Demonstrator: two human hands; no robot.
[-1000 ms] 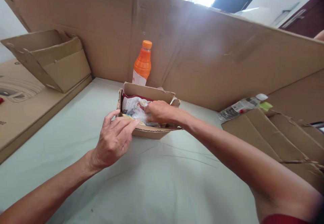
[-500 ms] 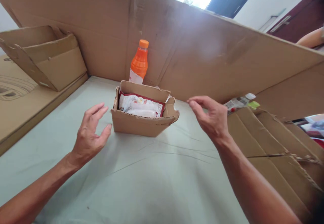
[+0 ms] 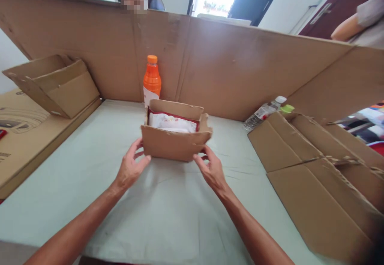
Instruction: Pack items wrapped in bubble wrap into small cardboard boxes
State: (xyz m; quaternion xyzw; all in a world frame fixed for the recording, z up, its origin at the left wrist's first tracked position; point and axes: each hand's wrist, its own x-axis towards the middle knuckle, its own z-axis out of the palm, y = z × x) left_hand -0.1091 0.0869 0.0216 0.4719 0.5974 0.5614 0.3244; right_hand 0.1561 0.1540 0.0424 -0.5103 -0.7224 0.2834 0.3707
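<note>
- My left hand (image 3: 131,168) is spread, fingers touching the lower left corner of the small cardboard box (image 3: 175,139); nothing is gripped.
- My right hand (image 3: 211,170) is likewise spread at the lower right corner, fingertips touching the front wall.
- The box sits on the pale green table (image 3: 168,213), centred just ahead of me, top open.
- Inside lie white packets (image 3: 171,122) against a red liner; they look soft and light.
- Judgement: thin, torn cardboard flexes easily. Take hold at both bottom corners, not the ragged rim.
- Behind stands an orange bottle (image 3: 151,80); its label is unreadable.
- No legible writing on the box.
</note>
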